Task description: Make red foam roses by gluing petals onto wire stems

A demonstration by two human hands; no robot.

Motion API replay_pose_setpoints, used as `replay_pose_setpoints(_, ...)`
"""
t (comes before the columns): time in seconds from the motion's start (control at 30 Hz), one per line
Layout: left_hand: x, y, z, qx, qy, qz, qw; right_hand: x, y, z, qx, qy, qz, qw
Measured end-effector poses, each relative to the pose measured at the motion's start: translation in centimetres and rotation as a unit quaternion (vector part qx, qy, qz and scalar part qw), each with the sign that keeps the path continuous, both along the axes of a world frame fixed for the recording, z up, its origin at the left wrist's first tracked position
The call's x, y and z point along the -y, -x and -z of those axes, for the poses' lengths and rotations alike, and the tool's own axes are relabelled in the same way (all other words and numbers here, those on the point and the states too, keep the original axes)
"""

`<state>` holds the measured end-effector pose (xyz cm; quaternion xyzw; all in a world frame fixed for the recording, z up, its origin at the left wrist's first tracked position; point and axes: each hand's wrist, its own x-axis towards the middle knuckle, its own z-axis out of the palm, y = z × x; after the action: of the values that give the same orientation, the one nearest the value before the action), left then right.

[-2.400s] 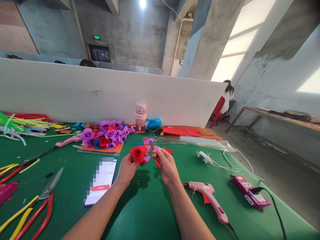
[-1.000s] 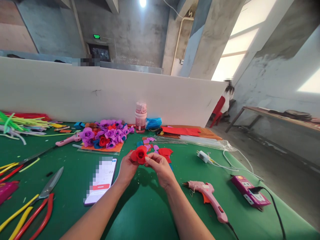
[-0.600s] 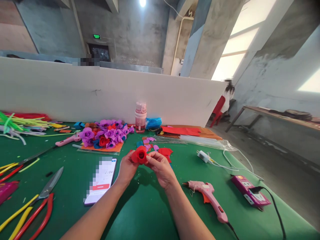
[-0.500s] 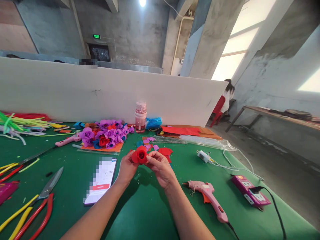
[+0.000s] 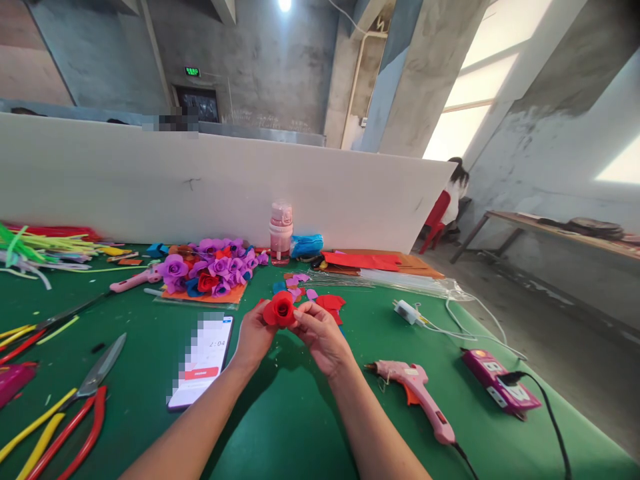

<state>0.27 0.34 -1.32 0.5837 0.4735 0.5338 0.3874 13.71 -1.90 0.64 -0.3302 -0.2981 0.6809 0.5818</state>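
Note:
A red artificial rose (image 5: 281,309) with a tightly rolled centre is held above the green table (image 5: 280,427). From its left side my left hand (image 5: 256,337) grips it, the fingers partly hidden behind the petals. My right hand (image 5: 323,337) pinches an outer petal at the flower's right edge between thumb and fingers. Just beyond the hands lie cut red petals (image 5: 331,305) and small purple petal pieces (image 5: 296,292). A pile of finished purple, red and blue roses (image 5: 215,267) rests on an orange sheet to the left.
A pink glue gun (image 5: 415,393) lies right of my forearm, near a purple power strip (image 5: 500,381) and a white plug adapter (image 5: 407,312). Left are a phone (image 5: 203,363), scissors (image 5: 100,373) and pliers-like handles (image 5: 90,427). A pink bottle (image 5: 281,233) stands against the white partition (image 5: 225,180).

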Motion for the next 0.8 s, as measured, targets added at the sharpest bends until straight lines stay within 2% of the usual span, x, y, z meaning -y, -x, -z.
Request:
replay_pose_setpoints(0.23,0.08,-0.05,-0.49,0.022,-0.011,-0.016,1.000,0.20,0.14,-0.05,-0.001,0.003,-0.044,0.999)
replay_pose_setpoints(0.5,0.02,0.00,-0.24,0.027,-0.019,-0.002,0.999,0.09,0.47,0.15,-0.044,0.000,-0.024,0.999)
replay_pose_setpoints(0.8,-0.02,-0.06,-0.13,0.029,-0.008,0.000,1.000,-0.07,0.36,0.37,-0.029,0.004,-0.013,0.999)
